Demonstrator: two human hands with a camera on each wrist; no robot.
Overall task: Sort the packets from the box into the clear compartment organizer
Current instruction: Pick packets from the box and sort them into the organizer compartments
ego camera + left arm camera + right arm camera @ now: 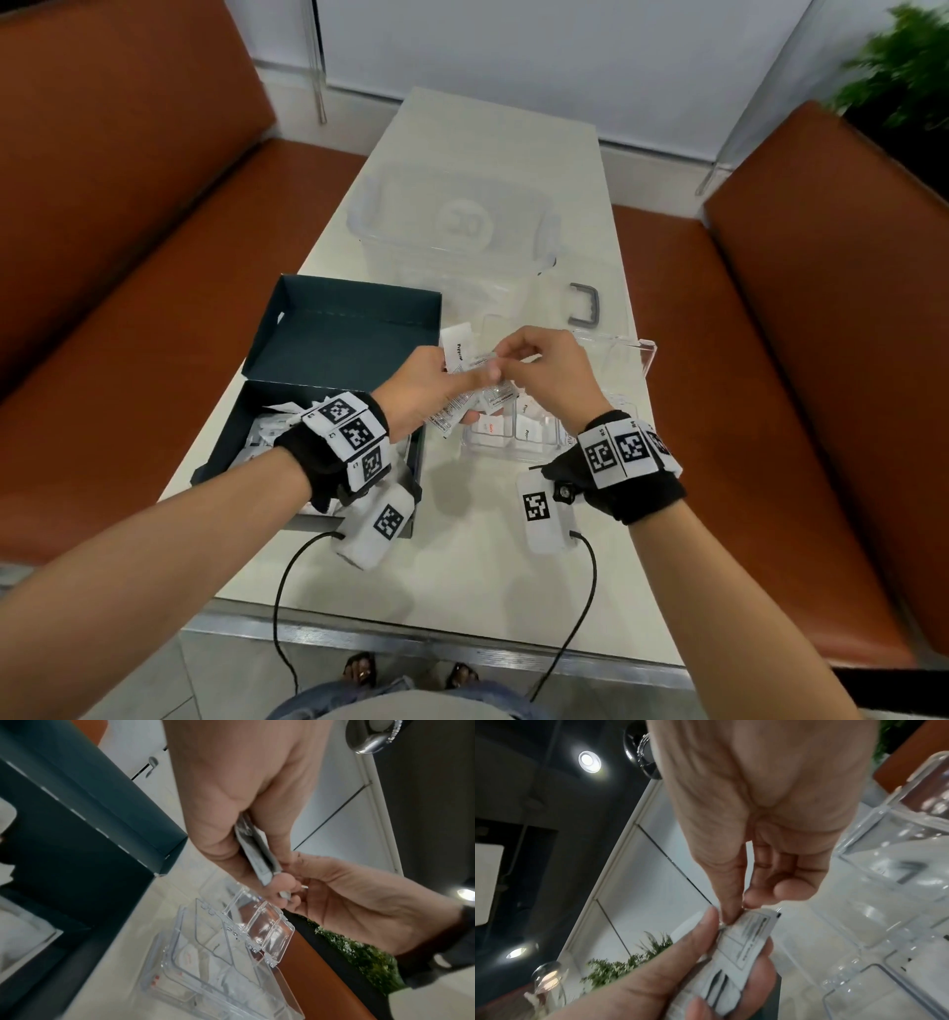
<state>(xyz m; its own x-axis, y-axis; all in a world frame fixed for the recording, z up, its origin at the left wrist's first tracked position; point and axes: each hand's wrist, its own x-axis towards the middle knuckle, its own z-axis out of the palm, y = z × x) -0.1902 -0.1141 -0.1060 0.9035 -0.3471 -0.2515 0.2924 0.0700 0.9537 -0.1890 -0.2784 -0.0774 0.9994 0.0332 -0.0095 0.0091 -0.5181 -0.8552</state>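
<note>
Over the table's middle my left hand (464, 383) grips a fanned stack of white packets (462, 406). My right hand (499, 360) pinches the top edge of one packet in that stack between thumb and forefinger. In the right wrist view this packet (749, 939) shows printed lines, with the left hand's fingers (670, 969) curled round the stack. The left wrist view has the stack (257, 852) edge-on. The dark teal box (349, 339) lies open on the left with more packets (267, 431) inside. The clear compartment organizer (513, 452) sits below my hands, lids up, with packets (493, 429) in its near compartments.
A large clear lidded container (452, 226) stands behind the organizer, with a grey handle (585, 306) beside it. Orange benches (128, 257) flank the white table (462, 575) on both sides. A green plant (904, 67) is at the far right.
</note>
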